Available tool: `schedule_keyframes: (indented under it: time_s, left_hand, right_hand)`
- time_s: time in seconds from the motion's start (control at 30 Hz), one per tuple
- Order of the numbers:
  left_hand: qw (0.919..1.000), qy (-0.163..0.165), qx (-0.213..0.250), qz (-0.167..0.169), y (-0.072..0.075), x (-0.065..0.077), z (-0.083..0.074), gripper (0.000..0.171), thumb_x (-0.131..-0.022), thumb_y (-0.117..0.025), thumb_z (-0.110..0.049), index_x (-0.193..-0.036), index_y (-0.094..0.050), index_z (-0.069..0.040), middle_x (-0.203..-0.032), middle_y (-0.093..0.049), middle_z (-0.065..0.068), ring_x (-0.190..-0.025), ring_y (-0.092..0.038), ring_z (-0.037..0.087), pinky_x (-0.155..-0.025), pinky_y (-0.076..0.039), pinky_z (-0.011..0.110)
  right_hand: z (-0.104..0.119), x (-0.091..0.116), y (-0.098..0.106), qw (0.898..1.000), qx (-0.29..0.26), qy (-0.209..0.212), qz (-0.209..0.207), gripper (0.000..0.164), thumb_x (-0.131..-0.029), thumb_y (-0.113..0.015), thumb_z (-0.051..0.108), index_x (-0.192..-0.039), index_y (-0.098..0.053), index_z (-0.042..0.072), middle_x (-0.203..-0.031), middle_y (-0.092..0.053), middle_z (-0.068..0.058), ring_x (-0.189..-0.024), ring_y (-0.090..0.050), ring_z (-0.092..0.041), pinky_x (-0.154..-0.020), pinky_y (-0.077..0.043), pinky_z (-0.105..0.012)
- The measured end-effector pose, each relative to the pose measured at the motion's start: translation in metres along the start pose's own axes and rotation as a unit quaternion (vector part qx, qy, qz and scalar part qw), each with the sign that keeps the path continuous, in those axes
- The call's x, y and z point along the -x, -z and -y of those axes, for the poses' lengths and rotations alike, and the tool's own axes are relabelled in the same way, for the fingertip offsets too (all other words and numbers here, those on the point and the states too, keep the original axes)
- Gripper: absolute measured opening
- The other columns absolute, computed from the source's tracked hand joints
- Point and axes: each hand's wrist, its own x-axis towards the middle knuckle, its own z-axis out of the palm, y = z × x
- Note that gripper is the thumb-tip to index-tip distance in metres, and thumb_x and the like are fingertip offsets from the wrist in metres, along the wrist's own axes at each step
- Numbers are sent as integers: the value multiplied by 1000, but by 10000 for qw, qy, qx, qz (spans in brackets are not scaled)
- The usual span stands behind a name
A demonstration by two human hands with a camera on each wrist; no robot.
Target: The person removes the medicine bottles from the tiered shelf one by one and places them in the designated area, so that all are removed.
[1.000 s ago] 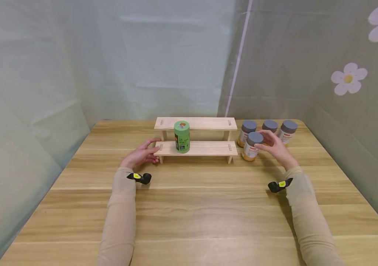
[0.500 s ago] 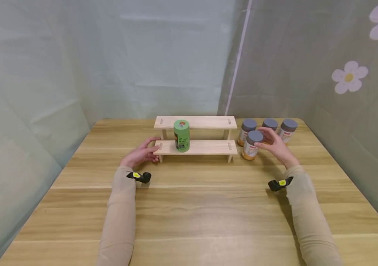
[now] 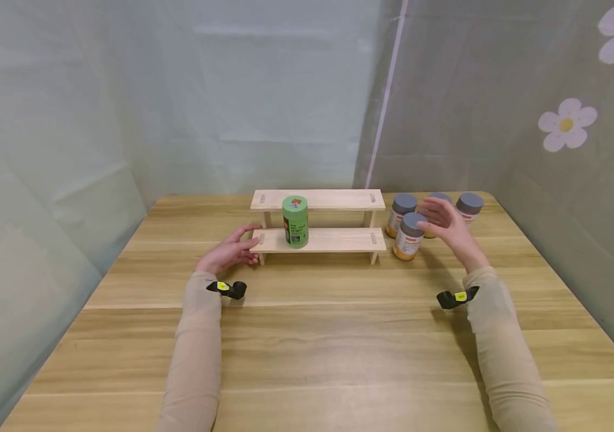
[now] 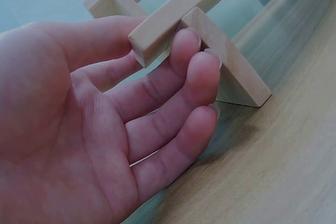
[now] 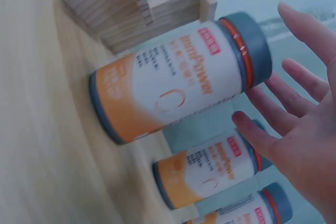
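Observation:
At the left end of a two-step wooden shelf, my left hand grips the lower board. In the left wrist view its thumb lies along the board end, and curled fingertips rest by the leg. A green canister stands upright on the lower step. To the right of the shelf, a grey-lidded supplement bottle with a white and orange label stands on the table. My right hand is beside its lid, fingers spread and holding nothing; the right wrist view shows the bottle outside the grasp.
Several matching bottles stand behind on the right, among them one by the shelf and one farther right; my right hand partly hides another. The wooden table stretches in front, with hanging cloth behind it.
My right hand has loosened from the front bottle, its fingers lifting and drawing slightly right of the lid. The bottle stays in place. My left hand and the shelf have not moved.

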Motion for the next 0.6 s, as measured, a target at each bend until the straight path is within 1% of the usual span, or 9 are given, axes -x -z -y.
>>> schedule_keyframes:
  time_s: [0.13,0.2,0.27,0.33,0.4,0.5,0.6]
  left_hand:
    - [10000,3,-29,-9,0,1,0,56,-103,-46,-28,-153,-20,-21,-92,-58,1,-76,-64,10,-77,-54,26]
    - [10000,1,-23,-22,0,1,0,57,-103,-46,-28,-153,-20,-21,-91,-58,1,-76,-64,10,-77,-54,26]
    - [10000,-8,-26,-18,0,1,0,57,-103,-46,-28,-153,-20,-21,-91,-58,1,-76,-64,10,-77,-53,26]
    - [10000,-9,-7,-10,0,1,-1,57,-103,-46,-28,-153,-20,-20,-91,-58,1,-76,-64,10,-77,-53,26]
    - [10000,-8,5,-2,0,1,-1,57,-103,-46,-27,-153,-20,-19,-91,-59,0,-76,-64,10,-77,-53,26]
    - [10000,-3,5,3,0,1,-1,56,-103,-46,-27,-152,-21,-19,-91,-59,0,-76,-64,10,-77,-53,26]
    - [10000,-7,-3,-24,0,1,0,54,-103,-46,-27,-152,-23,-20,-91,-59,0,-76,-64,10,-77,-54,27]
  right_hand:
    - [11,-1,-3,9991,-267,261,-177,49,-91,-63,1,-137,-45,4,-124,-60,8,-118,-56,-8,-95,-44,-11]
    - [17,-1,-5,9988,-339,268,-215,49,-91,-64,2,-137,-46,5,-123,-61,10,-119,-56,-8,-94,-44,-11]
    - [22,0,-7,9990,-316,229,-204,49,-91,-64,4,-137,-46,6,-124,-61,7,-119,-55,-9,-93,-45,-10]
    - [27,1,-10,9993,-256,206,-162,50,-91,-65,5,-137,-46,5,-125,-60,5,-120,-54,-11,-94,-45,-11]
    - [30,1,-14,9997,-80,192,-116,50,-92,-65,7,-138,-45,4,-127,-59,2,-121,-54,-12,-95,-44,-11]
    - [33,1,-20,9996,170,223,-17,51,-92,-65,8,-139,-44,2,-129,-58,-2,-120,-54,-9,-99,-43,-12]
    - [35,-1,-27,9991,291,282,83,52,-93,-64,8,-139,-43,-1,-131,-57,-7,-118,-54,-5,-101,-43,-15]
